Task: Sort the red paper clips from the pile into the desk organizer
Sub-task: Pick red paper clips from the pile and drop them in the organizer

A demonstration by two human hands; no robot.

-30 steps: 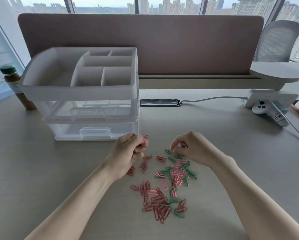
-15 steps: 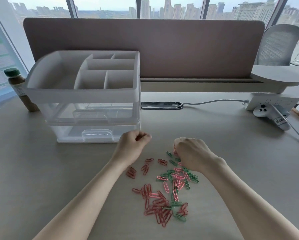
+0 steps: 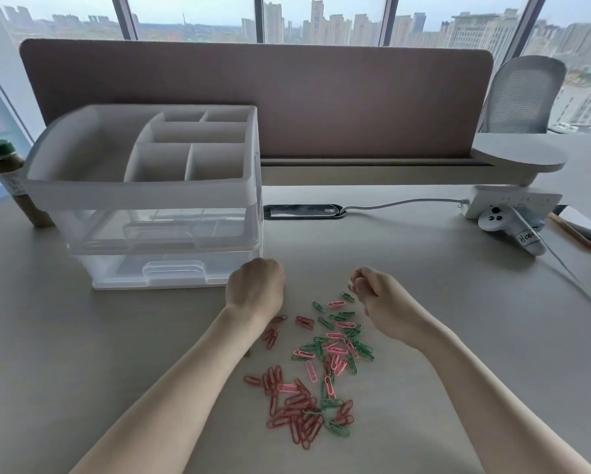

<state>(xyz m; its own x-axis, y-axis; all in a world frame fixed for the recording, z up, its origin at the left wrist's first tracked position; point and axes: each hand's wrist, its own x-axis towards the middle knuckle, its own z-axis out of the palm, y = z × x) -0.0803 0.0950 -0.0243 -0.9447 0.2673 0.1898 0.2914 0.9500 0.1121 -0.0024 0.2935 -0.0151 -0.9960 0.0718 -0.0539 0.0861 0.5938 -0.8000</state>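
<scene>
Controller (image 3: pixel 507 224): handwritten label, illegible. Bottle (image 3: pixel 11 181): label unreadable. Left hand (image 3: pixel 255 286): knuckles up, fingers curled under; contents cannot be told. Right hand (image 3: pixel 377 290): curled, fingertips pinched; contents unclear. Red paper clips (image 3: pixel 295 410): on desk (image 3: pixel 82 354), among green clips (image 3: pixel 321 348), before desk organizer (image 3: pixel 143 196).

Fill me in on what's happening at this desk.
A person is sorting a mixed pile of paper clips, red, pink and green, on the desk. The left hand is closed in a fist just in front of the desk organizer; whether it holds clips cannot be seen. The right hand is curled above the far edge of the pile, seemingly pinching something small. The organizer's visible top compartments look empty.
</scene>
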